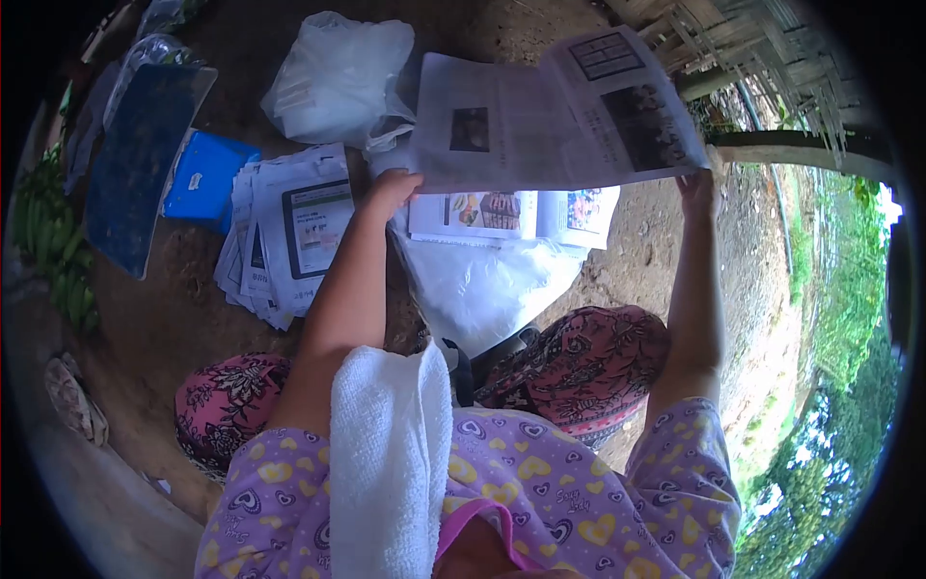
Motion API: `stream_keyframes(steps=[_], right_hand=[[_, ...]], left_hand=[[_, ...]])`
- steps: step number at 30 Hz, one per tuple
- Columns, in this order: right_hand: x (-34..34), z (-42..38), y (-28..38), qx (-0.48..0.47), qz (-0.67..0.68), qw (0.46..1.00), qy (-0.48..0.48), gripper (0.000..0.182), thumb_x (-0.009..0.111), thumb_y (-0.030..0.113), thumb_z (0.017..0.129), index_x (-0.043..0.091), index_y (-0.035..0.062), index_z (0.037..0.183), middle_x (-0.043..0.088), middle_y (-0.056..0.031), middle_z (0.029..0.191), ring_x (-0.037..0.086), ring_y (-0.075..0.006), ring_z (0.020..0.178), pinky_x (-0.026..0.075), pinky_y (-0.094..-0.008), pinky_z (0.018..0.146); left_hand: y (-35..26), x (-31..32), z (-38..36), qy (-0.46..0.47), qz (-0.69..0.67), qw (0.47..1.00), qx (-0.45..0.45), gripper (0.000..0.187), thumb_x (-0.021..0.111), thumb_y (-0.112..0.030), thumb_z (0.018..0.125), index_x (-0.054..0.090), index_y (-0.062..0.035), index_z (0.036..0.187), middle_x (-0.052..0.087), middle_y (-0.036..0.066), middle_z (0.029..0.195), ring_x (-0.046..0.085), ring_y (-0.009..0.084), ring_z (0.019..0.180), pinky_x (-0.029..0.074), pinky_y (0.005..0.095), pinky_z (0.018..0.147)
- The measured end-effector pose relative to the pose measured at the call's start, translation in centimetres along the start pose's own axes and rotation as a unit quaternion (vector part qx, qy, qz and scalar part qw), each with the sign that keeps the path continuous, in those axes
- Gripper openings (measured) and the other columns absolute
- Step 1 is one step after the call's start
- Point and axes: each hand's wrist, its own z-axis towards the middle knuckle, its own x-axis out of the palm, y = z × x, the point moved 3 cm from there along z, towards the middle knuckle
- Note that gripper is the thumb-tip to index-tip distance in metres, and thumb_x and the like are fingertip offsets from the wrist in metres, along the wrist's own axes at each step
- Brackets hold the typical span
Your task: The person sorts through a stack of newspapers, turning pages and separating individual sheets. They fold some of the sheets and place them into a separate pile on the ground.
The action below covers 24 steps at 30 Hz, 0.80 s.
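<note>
Stretched out in front of me is a wide printed paper sheet (526, 125) with dark pictures on it. My left hand (393, 190) pinches its near left corner, and my right hand (698, 190) grips the near right corner. Below the sheet lie more printed pages (482, 214) with colour pictures, resting on a white plastic bag (492, 285) in front of my knees. Left of my left forearm sits a stack of loose printed papers (313, 227). The fingertips of both hands are partly hidden by the sheet.
A filled translucent plastic bag (333, 82) stands beyond the paper stack. At the left are a blue box (207, 176) and a dark tilted board (145, 169). Woven bamboo (762, 58) hangs at the upper right. A white towel (391, 463) drapes over my chest.
</note>
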Motion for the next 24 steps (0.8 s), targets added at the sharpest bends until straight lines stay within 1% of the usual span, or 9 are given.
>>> stream_keyframes(steps=[4,8,10,19,20,21,22,23,24], right_hand=[[-4.7,0.3,-4.9,0.060,-0.033,0.997,-0.022,0.021,0.052,0.019,0.090,0.054,0.0044,0.105,0.063,-0.0110,0.097,0.063,-0.0263,0.091,0.052,-0.0459,0.080],[-9.6,-2.0,-11.3,0.138,-0.051,0.984,-0.105,0.020,0.052,0.022,0.091,0.054,0.0079,0.105,0.064,-0.0079,0.098,0.062,-0.0242,0.090,0.052,-0.0417,0.077],[-12.0,-2.8,-13.9,0.173,-0.038,0.973,-0.148,0.020,0.052,0.023,0.092,0.054,0.0082,0.106,0.064,-0.0072,0.098,0.062,-0.0237,0.090,0.051,-0.0400,0.075],[-16.1,-5.0,-21.5,0.180,-0.089,0.960,-0.193,0.021,0.056,0.027,0.090,0.053,0.0087,0.100,0.063,-0.0066,0.095,0.063,-0.0211,0.086,0.050,-0.0379,0.067],[-17.3,-5.4,-22.2,0.166,-0.075,0.970,-0.158,0.024,0.055,0.028,0.090,0.053,0.0081,0.103,0.062,-0.0078,0.098,0.063,-0.0230,0.089,0.051,-0.0395,0.070],[-22.6,-4.3,-25.7,0.138,-0.037,0.983,-0.113,0.035,0.051,0.033,0.092,0.053,0.0059,0.114,0.062,-0.0122,0.108,0.060,-0.0275,0.095,0.049,-0.0419,0.078],[-23.1,-4.6,-25.3,0.137,-0.096,0.984,-0.055,0.048,0.044,0.038,0.095,0.048,0.0033,0.128,0.059,-0.0163,0.119,0.056,-0.0322,0.105,0.046,-0.0431,0.089],[-23.8,-4.5,-27.0,0.158,-0.109,0.981,-0.039,0.048,0.045,0.037,0.095,0.048,0.0028,0.127,0.059,-0.0162,0.119,0.056,-0.0317,0.105,0.046,-0.0424,0.089],[-25.5,-3.8,-27.8,0.168,-0.128,0.976,-0.053,0.047,0.045,0.037,0.094,0.049,0.0023,0.127,0.059,-0.0162,0.119,0.057,-0.0311,0.105,0.046,-0.0417,0.089]], left_hand=[[-0.5,0.4,-1.0,-0.013,0.021,1.000,-0.005,0.022,0.056,-0.024,0.081,0.062,-0.0069,0.095,0.065,0.002,0.083,0.059,0.0083,0.060,0.039,0.0233,0.052],[-0.5,0.8,-2.4,-0.038,0.072,0.996,-0.025,0.025,0.058,-0.025,0.082,0.062,-0.0063,0.098,0.066,0.002,0.087,0.061,0.0084,0.067,0.042,0.0246,0.058],[0.1,1.4,-2.8,-0.035,0.066,0.997,-0.009,0.027,0.058,-0.022,0.081,0.063,-0.0008,0.098,0.066,0.005,0.085,0.060,0.0106,0.063,0.042,0.0245,0.053],[4.4,2.1,-0.9,-0.064,0.191,0.980,0.010,0.021,0.063,-0.018,0.078,0.067,0.0000,0.089,0.063,0.005,0.069,0.057,0.0131,0.057,0.045,0.0295,0.053],[4.8,2.3,-0.9,-0.078,0.205,0.976,0.010,0.020,0.063,-0.018,0.078,0.067,-0.0005,0.087,0.063,0.005,0.068,0.057,0.0133,0.056,0.045,0.0302,0.053],[5.3,2.9,-0.2,-0.043,0.177,0.983,-0.011,0.014,0.058,-0.009,0.081,0.065,-0.0017,0.091,0.063,0.003,0.074,0.057,0.0100,0.061,0.047,0.0255,0.055],[6.6,2.6,1.5,-0.044,0.165,0.984,0.056,0.017,0.061,-0.011,0.076,0.066,-0.0013,0.089,0.063,0.005,0.073,0.059,0.0154,0.064,0.049,0.0294,0.057],[5.1,2.7,1.3,-0.187,0.279,0.936,0.107,0.022,0.064,-0.016,0.072,0.065,-0.0022,0.089,0.063,0.009,0.072,0.059,0.0217,0.063,0.049,0.0366,0.058],[3.5,2.7,1.5,-0.255,0.284,0.917,0.113,0.023,0.065,-0.016,0.072,0.064,-0.0025,0.090,0.062,0.011,0.075,0.059,0.0232,0.067,0.048,0.0373,0.061]])
